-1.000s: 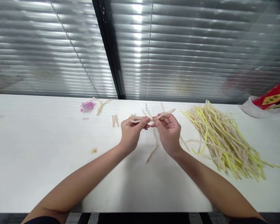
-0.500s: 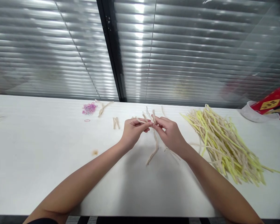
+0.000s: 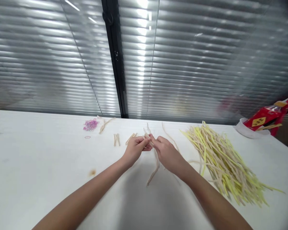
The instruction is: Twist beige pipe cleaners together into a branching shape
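Observation:
My left hand (image 3: 133,150) pinches a small beige pipe cleaner (image 3: 147,136) between thumb and fingers. Against it, the fingers of my right hand (image 3: 167,154) are closed on the same fuzzy strand, and the fingertips partly hide how it is bent. A long beige strand (image 3: 154,172) lies on the table below the hands, and a thinner one (image 3: 171,138) runs behind the right hand. To the left lie short folded beige pieces (image 3: 116,140), more short pieces (image 3: 131,138) close to the left hand, and a twisted beige piece (image 3: 105,125) farther back.
A large bundle of yellow and beige pipe cleaners (image 3: 227,163) covers the table's right side. Behind it, a red packet (image 3: 259,119) sits in a white bowl (image 3: 247,131). Pink and purple rubber bands (image 3: 90,125) are heaped back left. Window blinds (image 3: 194,64) border the table.
The view has tilted up, so the table appears lower. My right hand has turned and its fingers have closed in over the strand. The upright beige end between the hands is now mostly covered.

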